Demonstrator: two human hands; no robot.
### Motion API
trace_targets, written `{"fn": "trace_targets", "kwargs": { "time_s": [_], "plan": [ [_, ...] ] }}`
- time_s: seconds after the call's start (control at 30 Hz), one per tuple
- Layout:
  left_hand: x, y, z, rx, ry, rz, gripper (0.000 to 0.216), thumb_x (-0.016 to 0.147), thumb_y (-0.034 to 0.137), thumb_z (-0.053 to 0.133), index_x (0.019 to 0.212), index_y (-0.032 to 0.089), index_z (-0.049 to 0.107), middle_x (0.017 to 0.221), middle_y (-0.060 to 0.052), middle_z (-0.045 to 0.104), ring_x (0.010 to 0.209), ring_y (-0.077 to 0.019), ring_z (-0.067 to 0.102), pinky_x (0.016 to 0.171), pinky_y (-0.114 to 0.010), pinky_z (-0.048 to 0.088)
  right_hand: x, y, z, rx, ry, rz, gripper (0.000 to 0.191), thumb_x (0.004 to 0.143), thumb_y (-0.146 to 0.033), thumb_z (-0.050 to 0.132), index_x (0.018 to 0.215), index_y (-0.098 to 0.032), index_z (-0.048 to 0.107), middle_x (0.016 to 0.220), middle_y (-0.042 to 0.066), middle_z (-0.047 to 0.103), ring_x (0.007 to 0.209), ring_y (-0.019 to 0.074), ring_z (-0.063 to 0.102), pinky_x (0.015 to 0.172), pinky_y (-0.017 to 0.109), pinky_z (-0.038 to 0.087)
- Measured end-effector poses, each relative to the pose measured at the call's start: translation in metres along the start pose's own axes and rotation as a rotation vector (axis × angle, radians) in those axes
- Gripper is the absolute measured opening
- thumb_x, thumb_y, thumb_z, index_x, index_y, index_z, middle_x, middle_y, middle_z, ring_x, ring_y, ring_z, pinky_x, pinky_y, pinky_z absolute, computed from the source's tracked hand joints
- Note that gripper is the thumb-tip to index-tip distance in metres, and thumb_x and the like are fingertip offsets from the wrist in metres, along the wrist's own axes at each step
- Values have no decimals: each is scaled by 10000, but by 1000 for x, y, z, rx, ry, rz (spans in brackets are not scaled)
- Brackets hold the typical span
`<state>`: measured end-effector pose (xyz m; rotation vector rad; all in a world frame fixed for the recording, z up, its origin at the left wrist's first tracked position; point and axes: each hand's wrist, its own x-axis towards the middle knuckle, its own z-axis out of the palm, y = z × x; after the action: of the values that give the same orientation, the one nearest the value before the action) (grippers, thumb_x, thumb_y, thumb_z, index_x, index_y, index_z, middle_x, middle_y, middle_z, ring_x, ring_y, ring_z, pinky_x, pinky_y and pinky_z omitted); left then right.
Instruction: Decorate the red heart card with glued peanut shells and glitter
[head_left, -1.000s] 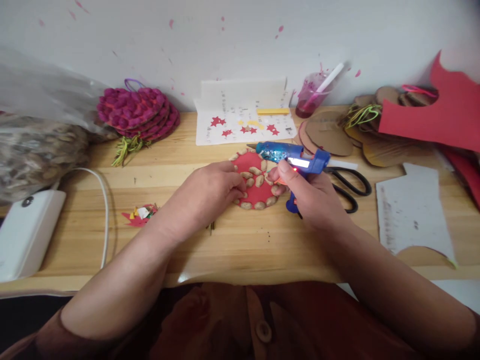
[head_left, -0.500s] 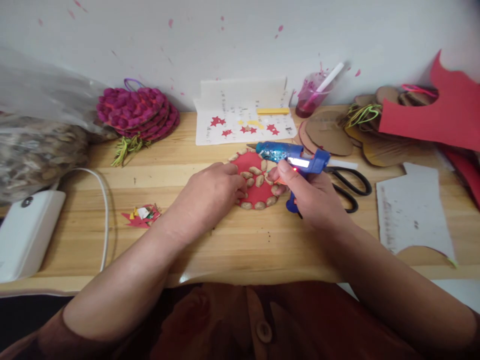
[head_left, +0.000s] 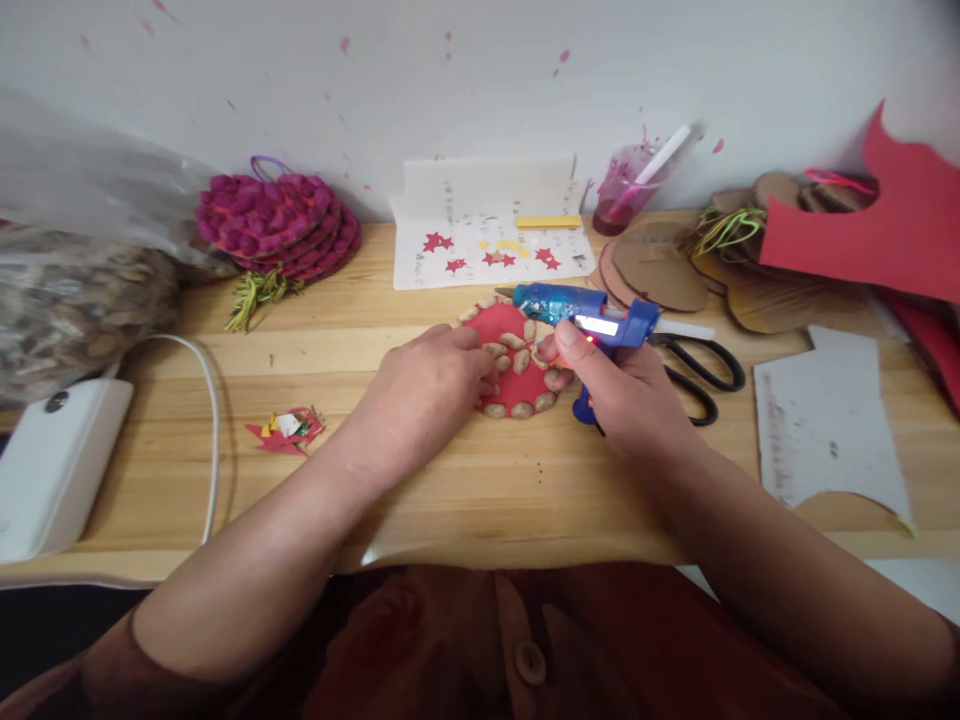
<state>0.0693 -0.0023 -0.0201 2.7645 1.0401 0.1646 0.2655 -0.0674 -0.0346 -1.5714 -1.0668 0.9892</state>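
Observation:
A round red piece (head_left: 529, 384) lies on the wooden table, with peanut shells (head_left: 521, 360) along its rim and across its middle. My left hand (head_left: 431, 390) rests over its left edge, fingers curled and closed; what lies under the fingertips is hidden. In my right hand (head_left: 626, 395) is a blue hot glue gun (head_left: 559, 303), held over the right side of the piece. Its nozzle points left above the far rim, and a small red light glows on its body. Black-handled scissors (head_left: 724, 365) lie just right of my right hand.
A bag of shells (head_left: 82, 305) and a white power bank (head_left: 64, 470) with a cable stand left. Purple-studded discs (head_left: 274, 215) are stacked behind. Paper with red stars (head_left: 420, 270), a cup of pink liquid (head_left: 619, 205) and cardboard pieces (head_left: 660, 265) line the back.
The left hand's fingers have shifted very slightly at the disc's left edge. The right hand and glue gun stay almost in place; the whole view has moved a touch.

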Motion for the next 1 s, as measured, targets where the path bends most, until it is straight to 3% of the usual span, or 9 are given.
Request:
{"fn": "trace_targets", "kwargs": {
  "time_s": [0.3, 0.63, 1.0],
  "plan": [
    [3, 1, 0, -50, 7, -37, 192, 931, 211, 571, 904, 198, 761, 904, -72, 701, 896, -230, 632, 724, -312, 483, 2, 2, 1, 17, -3, -22, 386, 886, -618, 659, 834, -235, 681, 827, 11, 693, 646, 131, 610, 590, 271, 503],
    [6, -12, -10, -427, 52, -191, 170, 864, 157, 588, 918, 194, 745, 907, -6, 756, 805, -164, 684, 766, -279, 514, 4, 4, 2, 48, 4, -27, 398, 864, -635, 672, 822, -240, 691, 844, 24, 722, 629, 139, 617, 581, 285, 485],
    [9, -9, -6, -405, -42, -176, 123, 820, 144, 647, 803, 203, 753, 815, 0, 718, 750, -160, 642, 702, -270, 441, 3, 4, 3, 37, 12, -35, 382, 864, -619, 673, 816, -240, 697, 820, 26, 713, 605, 137, 601, 520, 266, 441]
  ]
}}
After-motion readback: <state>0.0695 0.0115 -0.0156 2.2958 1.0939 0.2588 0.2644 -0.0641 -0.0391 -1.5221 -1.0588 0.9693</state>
